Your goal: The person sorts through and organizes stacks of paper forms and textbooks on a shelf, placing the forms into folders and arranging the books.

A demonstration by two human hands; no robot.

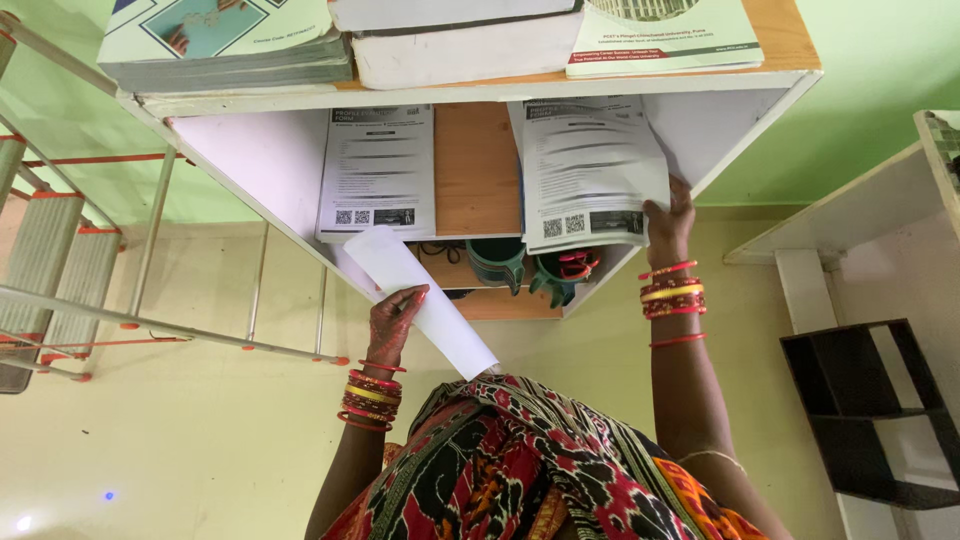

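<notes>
- A metal ladder (60, 250) with orange fittings stands well to the left of the white shelf (480, 95), with bare pale floor between them.
- On top of the shelf lie three stacks of books: a green-covered stack (225, 45) at the left end, a plain white stack (460, 40) in the middle, a green-and-white booklet (665, 35) at the right end.
- Two printed white sheets lie in the shelf's compartment, each with black square codes near its lower edge: the left sheet (378, 170) flat, the right sheet (590, 170) at the right wall.
- The left hand (393, 322), just below the shelf's front edge, has its fingers closed round a blank white paper (420, 300) that slants down to the right.
- The right hand (668, 225) pinches the right sheet's lower right corner.
- Two green cups (530, 265) sit under the sheets.
- A black rack (880, 410) stands far right of the shelf.
</notes>
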